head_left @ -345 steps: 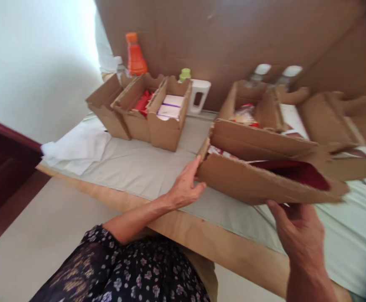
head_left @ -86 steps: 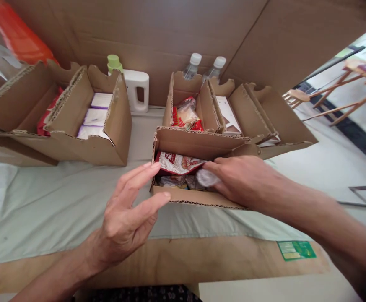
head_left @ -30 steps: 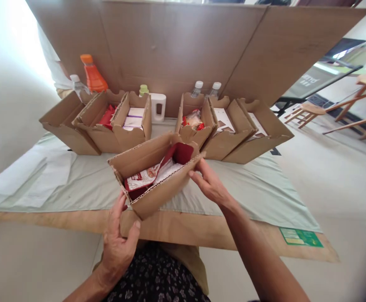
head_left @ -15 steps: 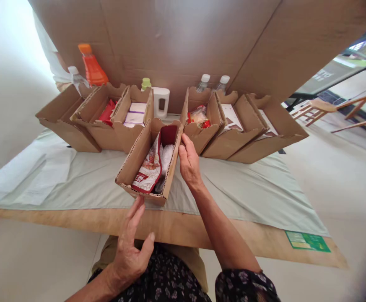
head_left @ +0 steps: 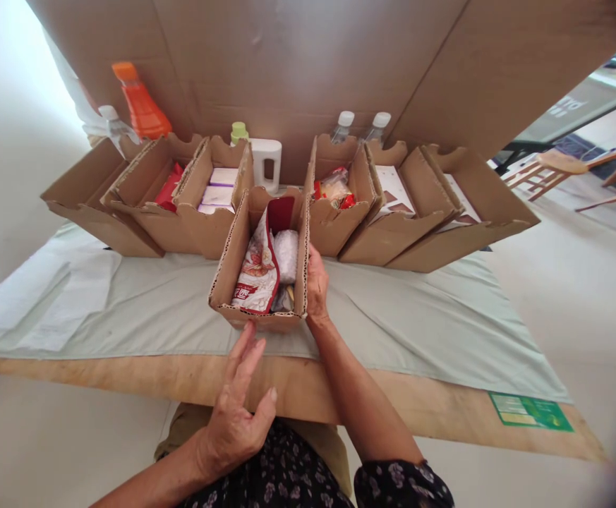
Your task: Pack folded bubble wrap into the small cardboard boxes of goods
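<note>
A cardboard box (head_left: pixel 224 271) stands on the cloth in the middle, in front of the row of boxes. Inside it are a red and white printed pouch (head_left: pixel 260 264), a whitish wrapped bundle (head_left: pixel 286 255) and a dark small packet at the near end. My left hand (head_left: pixel 241 402) has its fingers spread, the fingertips at the lower front wall of this box. Against the box's right side lies my right hand (head_left: pixel 317 286), fingers stretched out and partly hidden by the wall.
Several cardboard boxes stand behind, holding red packets (head_left: pixel 170 188), white-purple packs (head_left: pixel 219 190), a snack bag (head_left: pixel 336 187) and white cartons (head_left: pixel 392 190). An orange bottle (head_left: pixel 141 102), a white jug (head_left: pixel 265 164) and clear bottles stand near the cardboard wall (head_left: pixel 265 63). Plastic sheeting (head_left: pixel 32 303) lies left.
The middle box has turned straighter, its near end swinging right. My right hand has slid down its side, and my left hand has followed the front to the right.
</note>
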Demonstrator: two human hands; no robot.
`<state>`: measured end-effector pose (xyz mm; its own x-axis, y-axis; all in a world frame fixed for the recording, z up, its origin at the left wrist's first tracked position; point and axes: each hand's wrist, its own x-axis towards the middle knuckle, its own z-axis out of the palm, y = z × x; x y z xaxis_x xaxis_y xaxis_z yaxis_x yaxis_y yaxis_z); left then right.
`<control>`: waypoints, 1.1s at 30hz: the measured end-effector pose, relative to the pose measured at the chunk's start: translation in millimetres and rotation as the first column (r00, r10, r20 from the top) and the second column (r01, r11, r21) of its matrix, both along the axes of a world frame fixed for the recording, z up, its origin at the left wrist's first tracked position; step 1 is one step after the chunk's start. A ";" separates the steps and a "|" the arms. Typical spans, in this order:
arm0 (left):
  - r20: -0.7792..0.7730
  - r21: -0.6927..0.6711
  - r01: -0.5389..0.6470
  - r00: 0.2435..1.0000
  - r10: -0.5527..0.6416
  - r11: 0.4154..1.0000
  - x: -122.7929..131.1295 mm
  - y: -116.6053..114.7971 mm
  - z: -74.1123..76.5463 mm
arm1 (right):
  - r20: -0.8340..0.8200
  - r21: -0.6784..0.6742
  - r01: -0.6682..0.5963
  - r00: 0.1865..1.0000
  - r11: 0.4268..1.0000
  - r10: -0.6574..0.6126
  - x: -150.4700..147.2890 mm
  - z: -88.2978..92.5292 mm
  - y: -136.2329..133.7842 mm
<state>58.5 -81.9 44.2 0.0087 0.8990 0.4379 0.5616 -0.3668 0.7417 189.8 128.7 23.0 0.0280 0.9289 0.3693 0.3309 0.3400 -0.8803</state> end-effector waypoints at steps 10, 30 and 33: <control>0.006 -0.025 0.016 1.000 -0.015 1.000 4.0 9.2 -8.0 | 0.252 0.262 0.148 0.943 0.954 -0.216 33.7 65.7 2.4; 0.014 0.055 0.038 0.999 -0.039 0.998 8.0 114.0 -13.2 | 0.676 0.233 0.057 0.708 0.971 -0.204 70.7 99.2 3.4; 0.022 0.044 0.038 0.999 -0.039 0.998 13.0 148.8 -15.3 | 0.647 0.236 0.050 0.737 0.971 -0.195 72.9 96.9 4.7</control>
<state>71.5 67.0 29.0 0.0324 0.8781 0.4774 0.5297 -0.4202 0.7368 262.7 133.4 119.8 -0.1817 0.8440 0.5047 0.8543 0.3896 -0.3441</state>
